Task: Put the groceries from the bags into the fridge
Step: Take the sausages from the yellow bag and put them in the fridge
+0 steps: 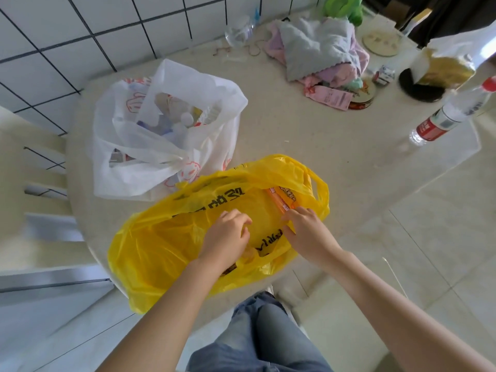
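Down on the near edge of the pale counter (308, 135) lies a yellow plastic bag (166, 242) with black lettering, its mouth turned toward the person. Both hands work at that opening: the left hand (228, 234) has its fingers (239, 218) curled down and gathering the thin yellow film near the middle of the bag, while the right hand (308, 232) pinches the bag's rim at its right side, fingertips bent onto the plastic. Just beyond the right hand, an orange sausage packet (281, 201) shows at the open mouth, lying slantwise inside the bag. Behind and to the left, touching the yellow bag, stands a white plastic bag (150, 162) with red cartoon prints; it holds several items that look like small bottles, though the film blurs them. Farther back on the counter sits a heap of cloths (319, 49) in grey, lilac and pink, with a pink paper tag (330, 96) beside it. At the right edge a clear bottle (445, 116) with a red label and red cap stands tilted in the wide lens. Blue jeans (268, 339) show below.
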A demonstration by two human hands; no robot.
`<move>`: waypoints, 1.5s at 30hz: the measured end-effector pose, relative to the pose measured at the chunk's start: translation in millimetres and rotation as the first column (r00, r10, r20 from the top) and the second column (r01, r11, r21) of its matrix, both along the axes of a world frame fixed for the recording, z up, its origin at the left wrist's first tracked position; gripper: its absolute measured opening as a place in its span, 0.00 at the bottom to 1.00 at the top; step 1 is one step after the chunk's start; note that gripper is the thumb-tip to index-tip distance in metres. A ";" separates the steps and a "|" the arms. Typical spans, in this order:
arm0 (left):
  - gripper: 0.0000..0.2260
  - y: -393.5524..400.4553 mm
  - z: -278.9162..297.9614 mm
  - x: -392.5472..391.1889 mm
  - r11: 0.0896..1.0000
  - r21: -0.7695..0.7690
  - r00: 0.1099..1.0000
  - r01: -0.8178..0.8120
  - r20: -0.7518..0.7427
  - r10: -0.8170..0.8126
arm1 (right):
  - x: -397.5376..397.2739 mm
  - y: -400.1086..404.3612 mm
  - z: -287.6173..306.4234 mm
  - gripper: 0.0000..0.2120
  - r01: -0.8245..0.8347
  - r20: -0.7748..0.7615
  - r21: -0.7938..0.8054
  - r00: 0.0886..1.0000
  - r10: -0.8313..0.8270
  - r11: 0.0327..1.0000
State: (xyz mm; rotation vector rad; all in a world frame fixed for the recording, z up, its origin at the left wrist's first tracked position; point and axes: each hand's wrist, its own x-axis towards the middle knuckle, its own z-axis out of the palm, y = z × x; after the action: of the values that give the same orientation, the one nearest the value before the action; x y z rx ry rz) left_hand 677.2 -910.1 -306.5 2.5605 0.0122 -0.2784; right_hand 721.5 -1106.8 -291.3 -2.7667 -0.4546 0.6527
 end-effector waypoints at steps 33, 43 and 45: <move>0.28 -11.2 -62.1 186.1 0.901 0.384 0.972 0.200 -0.195 -0.133 | 142.8 -44.6 -50.5 0.50 -0.144 -0.056 -0.217 0.989 0.135 0.966; 0.25 -18.6 -63.9 180.3 0.986 0.126 0.980 0.113 -0.175 -0.090 | 137.1 -97.2 -63.1 0.45 -0.143 -0.162 -0.234 0.981 0.106 0.962; 0.24 -19.7 -62.0 176.2 0.995 0.074 0.986 0.069 -0.159 -0.056 | 138.3 -96.8 -61.7 0.42 -0.126 -0.168 -0.220 0.982 0.090 0.967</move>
State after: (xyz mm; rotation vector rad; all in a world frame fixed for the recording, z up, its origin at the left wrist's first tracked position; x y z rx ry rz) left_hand 853.4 -929.9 -368.6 2.6145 0.0017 -0.5123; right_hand 859.7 -1203.6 -353.0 -2.8886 -0.5297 1.0001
